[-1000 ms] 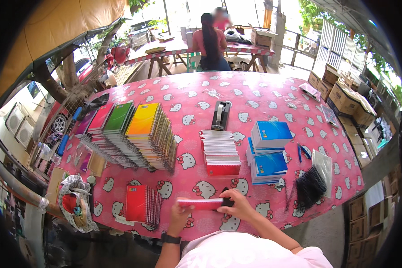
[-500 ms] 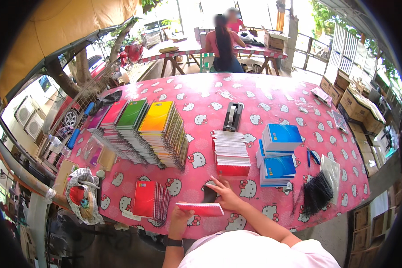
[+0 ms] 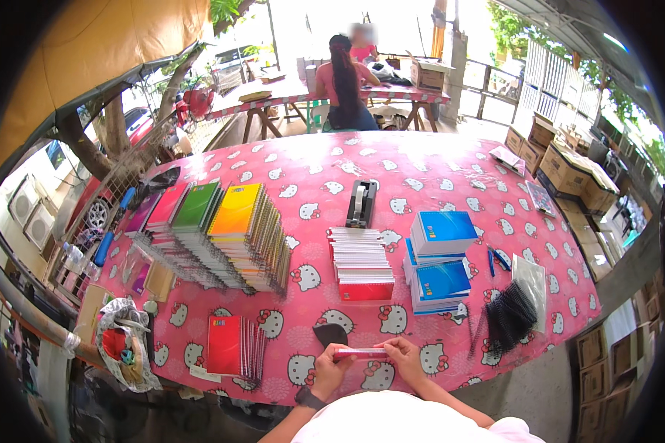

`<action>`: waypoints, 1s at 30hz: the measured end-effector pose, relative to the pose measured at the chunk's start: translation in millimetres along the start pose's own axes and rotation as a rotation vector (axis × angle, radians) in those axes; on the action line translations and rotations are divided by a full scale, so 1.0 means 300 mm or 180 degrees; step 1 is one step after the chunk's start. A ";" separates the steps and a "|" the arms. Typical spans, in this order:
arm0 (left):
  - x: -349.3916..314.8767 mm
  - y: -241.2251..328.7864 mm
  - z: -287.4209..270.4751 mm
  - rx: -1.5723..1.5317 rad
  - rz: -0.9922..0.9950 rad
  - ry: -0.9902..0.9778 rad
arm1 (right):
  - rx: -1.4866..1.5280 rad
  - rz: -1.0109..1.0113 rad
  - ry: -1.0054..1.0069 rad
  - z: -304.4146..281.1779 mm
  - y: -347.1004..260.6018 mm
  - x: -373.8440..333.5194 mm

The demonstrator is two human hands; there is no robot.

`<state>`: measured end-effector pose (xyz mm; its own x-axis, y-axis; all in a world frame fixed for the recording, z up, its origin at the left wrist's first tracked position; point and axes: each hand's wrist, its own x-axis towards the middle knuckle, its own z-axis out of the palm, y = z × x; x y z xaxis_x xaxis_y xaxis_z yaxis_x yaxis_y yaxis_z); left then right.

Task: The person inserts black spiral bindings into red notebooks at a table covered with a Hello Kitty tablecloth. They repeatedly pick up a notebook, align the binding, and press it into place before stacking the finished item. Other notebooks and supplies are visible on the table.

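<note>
Close in front of my body I hold a thin red-covered notebook [image 3: 363, 354] edge-on between both hands. My left hand [image 3: 329, 373] grips its left end and my right hand [image 3: 406, 360] pinches the right end. Just beyond my left fingers lies a flat black piece [image 3: 334, 334]. Farther out sits a row of white-paged pads [image 3: 360, 258] with a red cover at the near end. To the left is a fanned pile of red spiral notebooks [image 3: 224, 345]. Blue-covered pads [image 3: 443, 279] stand stacked on the right, with black spiral coils [image 3: 511, 317] nearer the table's right side.
A tape dispenser [image 3: 361, 204] stands behind the white-paged pads. Tall stacks of yellow [image 3: 236, 210], green and red spiral notebooks rise at the left. Blue-handled tools [image 3: 493, 261] lie right of the blue pads. Two people sit at a far table [image 3: 233, 107]; cardboard boxes [image 3: 561, 174] are piled right.
My right hand has come back from the black piece and now grips the notebook's right end. The notebook has turned more edge-on. The whole view has shifted slightly.
</note>
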<state>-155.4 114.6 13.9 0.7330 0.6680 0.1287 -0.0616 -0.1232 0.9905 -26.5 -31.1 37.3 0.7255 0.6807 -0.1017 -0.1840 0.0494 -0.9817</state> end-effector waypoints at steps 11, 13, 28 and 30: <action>-0.003 -0.008 -0.064 0.0669 -0.0337 -0.0624 | 0.0195 0.0126 0.0016 0.025 0.059 0.000; 0.049 -0.048 -0.065 0.0540 -0.0181 -0.0397 | -0.0107 0.0085 0.0091 0.057 0.035 0.006; 0.077 0.068 0.018 0.0867 0.0805 0.0160 | -0.0293 -0.0480 0.0416 0.109 0.026 0.138; 0.070 0.202 0.046 0.2365 0.1875 0.0195 | -0.0358 -0.0434 0.0435 0.104 0.032 0.150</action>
<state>-134.3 111.0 76.1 0.6833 0.3843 0.6208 0.0522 -0.8738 0.4834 -16.4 22.7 28.4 0.8231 0.5676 0.0199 -0.0084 0.0473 -0.9988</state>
